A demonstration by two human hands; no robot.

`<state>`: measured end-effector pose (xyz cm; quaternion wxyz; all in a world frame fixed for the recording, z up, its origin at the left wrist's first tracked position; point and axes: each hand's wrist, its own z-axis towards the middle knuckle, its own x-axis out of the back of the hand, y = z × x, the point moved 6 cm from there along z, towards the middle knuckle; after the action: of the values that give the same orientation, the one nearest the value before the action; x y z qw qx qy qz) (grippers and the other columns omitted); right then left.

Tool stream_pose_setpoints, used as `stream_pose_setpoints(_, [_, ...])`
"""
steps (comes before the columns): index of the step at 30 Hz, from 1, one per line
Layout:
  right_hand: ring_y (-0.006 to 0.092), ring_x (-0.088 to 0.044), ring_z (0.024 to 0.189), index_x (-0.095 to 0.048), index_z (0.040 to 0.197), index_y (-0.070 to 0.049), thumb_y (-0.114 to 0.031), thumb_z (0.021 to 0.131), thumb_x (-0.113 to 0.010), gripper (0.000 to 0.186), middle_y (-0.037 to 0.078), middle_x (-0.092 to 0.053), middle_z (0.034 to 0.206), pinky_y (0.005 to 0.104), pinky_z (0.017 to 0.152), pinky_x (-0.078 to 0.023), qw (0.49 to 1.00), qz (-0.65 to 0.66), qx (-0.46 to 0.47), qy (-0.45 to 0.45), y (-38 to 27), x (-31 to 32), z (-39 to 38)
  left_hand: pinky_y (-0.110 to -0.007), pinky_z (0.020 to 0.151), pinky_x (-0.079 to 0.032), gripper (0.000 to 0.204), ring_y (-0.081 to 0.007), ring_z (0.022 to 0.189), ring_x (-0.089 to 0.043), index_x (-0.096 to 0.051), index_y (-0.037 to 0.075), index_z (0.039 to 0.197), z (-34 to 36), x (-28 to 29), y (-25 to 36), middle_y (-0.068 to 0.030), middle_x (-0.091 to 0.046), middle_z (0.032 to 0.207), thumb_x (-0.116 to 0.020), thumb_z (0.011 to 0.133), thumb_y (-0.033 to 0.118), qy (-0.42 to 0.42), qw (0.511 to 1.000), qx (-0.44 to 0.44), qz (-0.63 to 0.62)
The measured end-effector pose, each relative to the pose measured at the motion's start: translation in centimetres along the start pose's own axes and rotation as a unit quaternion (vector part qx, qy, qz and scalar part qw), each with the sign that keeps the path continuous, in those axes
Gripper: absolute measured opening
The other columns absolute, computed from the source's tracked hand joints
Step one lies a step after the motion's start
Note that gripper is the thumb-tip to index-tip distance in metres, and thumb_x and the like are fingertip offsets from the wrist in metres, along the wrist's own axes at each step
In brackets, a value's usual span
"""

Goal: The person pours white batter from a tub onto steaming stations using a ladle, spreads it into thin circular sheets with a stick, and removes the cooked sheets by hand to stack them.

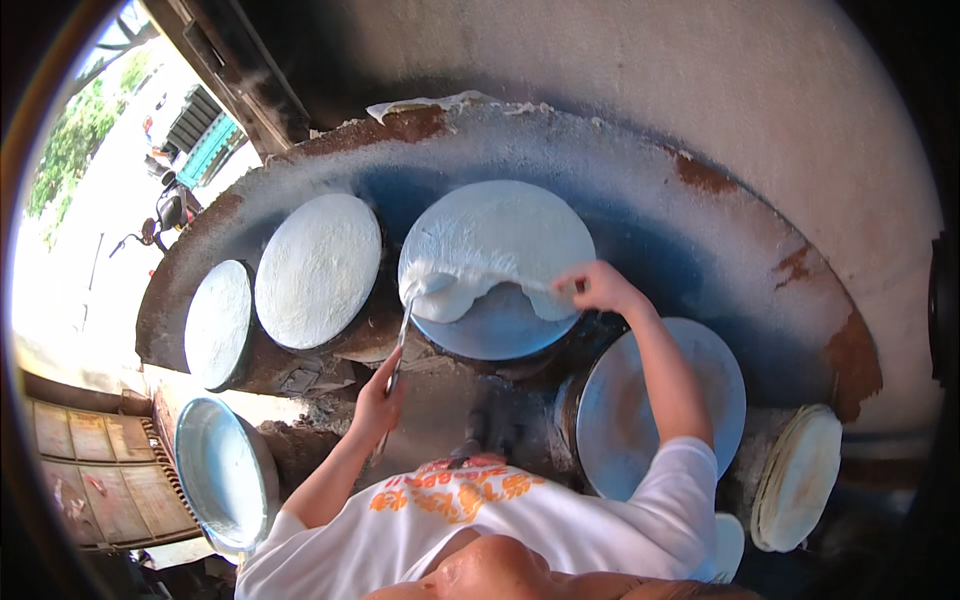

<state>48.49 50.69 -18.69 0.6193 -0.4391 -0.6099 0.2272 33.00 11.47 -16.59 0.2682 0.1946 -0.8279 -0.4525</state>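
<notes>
My left hand point(378, 405) is wrapped round the long thin handle of a ladle point(432, 284). The ladle's bowl rests in wet white batter at the left of the middle round griddle point(480, 335). White batter point(500, 225) coats the far part of that griddle, with a curved lower edge; the near part shows bare blue-grey metal. At the griddle's right edge, my right hand point(605, 288) has its fingers pinched together, slightly blurred. What they hold, if anything, I cannot make out.
Two more batter-coated griddles point(318, 270) point(218, 325) stand to the left. A bare griddle point(620, 410) lies beneath my right forearm. At lower left is a basin point(228, 475); at far right, a stack of thin round flatbreads point(800, 480). A curved stained wall point(640, 165) rises behind.
</notes>
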Motion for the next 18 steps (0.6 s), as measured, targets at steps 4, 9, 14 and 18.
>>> stream_pose_setpoints(4, [0.0227, -0.062, 0.073, -0.070, 0.099, -0.007, -0.005, 0.061, -0.063, 0.039, 0.013, -0.067, 0.087, 0.0337, 0.068, -0.050, 0.997, 0.005, 0.068, 0.034, -2.5, -3.1, 2.0, -0.025, 0.039, -0.035, 0.054, -0.0055, 0.042, -0.040, -0.038, 0.026, 0.143, -0.2, -1.6, 0.0, 0.0033, -0.045, 0.057, -0.050, 0.093, 0.008, 0.017, 0.999, -0.018, 0.034])
stream_pose_setpoints(9, [0.0188, -0.062, 0.075, -0.069, 0.101, -0.005, 0.001, 0.061, -0.064, 0.041, 0.009, -0.066, 0.086, 0.0274, 0.067, -0.048, 0.993, 0.017, 0.013, 0.119, -1.4, -1.5, -6.5, -0.025, 0.054, -0.047, 0.056, -0.0107, 0.060, -0.058, -0.037, 0.018, 0.143, -1.4, -2.1, 0.6, -0.0041, -0.062, 0.076, -0.052, 0.091, 0.004, -0.032, 0.993, 0.022, 0.115])
stream_pose_setpoints(14, [0.0283, -0.059, 0.097, -0.068, 0.093, -0.007, 0.003, 0.066, -0.061, 0.030, 0.007, -0.065, 0.103, 0.0342, 0.086, -0.047, 0.975, -0.076, 0.076, 0.194, -3.8, -7.5, -7.2, -0.026, 0.076, -0.046, 0.056, -0.0150, 0.091, -0.059, -0.038, 0.013, 0.142, -0.9, -2.3, -1.0, -0.0097, -0.062, 0.103, -0.053, 0.090, 0.002, -0.045, 0.991, -0.100, 0.082])
stream_pose_setpoints(18, [0.0190, -0.064, 0.082, -0.063, 0.102, -0.006, 0.001, 0.075, -0.062, 0.028, 0.007, -0.066, 0.106, 0.0294, 0.070, -0.051, 0.944, -0.025, 0.009, 0.329, -6.7, -12.6, -15.7, -0.018, 0.037, -0.029, 0.057, -0.0032, 0.037, -0.035, -0.031, 0.017, 0.146, -3.2, 1.7, 6.0, 0.0048, -0.041, 0.050, -0.049, 0.093, 0.004, -0.109, 0.970, -0.214, -0.022])
